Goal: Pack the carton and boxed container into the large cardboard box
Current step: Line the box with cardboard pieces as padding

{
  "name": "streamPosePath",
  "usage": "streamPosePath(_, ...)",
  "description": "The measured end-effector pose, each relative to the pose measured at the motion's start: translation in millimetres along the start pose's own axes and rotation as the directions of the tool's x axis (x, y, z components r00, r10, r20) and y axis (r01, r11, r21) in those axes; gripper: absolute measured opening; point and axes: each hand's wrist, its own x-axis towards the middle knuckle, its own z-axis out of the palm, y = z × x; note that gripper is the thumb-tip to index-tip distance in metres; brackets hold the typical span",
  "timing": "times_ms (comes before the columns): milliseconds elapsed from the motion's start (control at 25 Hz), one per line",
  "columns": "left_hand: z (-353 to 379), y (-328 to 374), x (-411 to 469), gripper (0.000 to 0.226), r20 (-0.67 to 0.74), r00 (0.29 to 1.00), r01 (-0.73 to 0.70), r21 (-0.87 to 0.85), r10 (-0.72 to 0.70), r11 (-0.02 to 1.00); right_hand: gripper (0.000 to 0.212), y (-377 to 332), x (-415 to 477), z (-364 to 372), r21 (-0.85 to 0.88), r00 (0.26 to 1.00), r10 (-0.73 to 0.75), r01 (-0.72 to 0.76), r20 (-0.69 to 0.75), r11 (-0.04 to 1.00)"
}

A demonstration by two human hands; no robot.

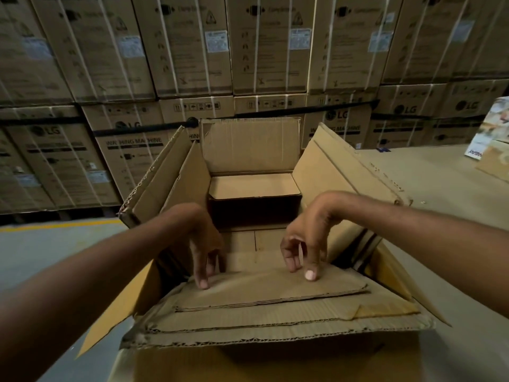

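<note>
The large cardboard box stands open in front of me, its flaps spread outward. Inside, against the far wall, sits a smaller brown carton with its top closed. At the near side a flat cardboard sheet lies over the box's near edge. Both hands point downward over this sheet. My left hand touches it with straight fingertips. My right hand presses one fingertip on it while its other fingers hang loosely curled. Neither hand holds anything.
A wall of strapped washing-machine cartons rises behind the box. At the right edge a printed box rests on a cardboard-covered surface. Grey floor with a yellow line lies to the left.
</note>
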Motion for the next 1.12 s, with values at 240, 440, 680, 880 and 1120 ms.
streamPosePath(240,-18,-33,42,0.113,-0.386,0.911,-0.031,-0.414,-0.145,0.91,0.067,6,46,-38,-0.003,0.876,0.057,-0.067,-0.479,0.998)
streamPosePath(440,-25,-73,92,0.078,-0.661,0.663,0.166,-0.33,-0.353,0.929,0.072,17,95,-66,0.094,0.777,0.132,-0.094,-0.616,0.991)
streamPosePath(680,-44,-79,122,0.052,-0.855,0.243,0.331,-0.371,-0.458,0.868,0.079,30,145,-91,0.906,0.835,0.394,0.422,-0.384,-0.012)
streamPosePath(880,-58,-90,126,0.031,-0.843,0.259,0.242,-0.415,-0.471,0.877,0.031,33,161,-110,0.677,0.681,0.612,0.671,-0.403,-0.301)
streamPosePath(1120,-109,-114,74,0.025,-0.854,0.263,0.173,-0.417,-0.45,0.892,0.026,35,138,-143,0.568,0.37,0.787,0.823,-0.494,-0.03)
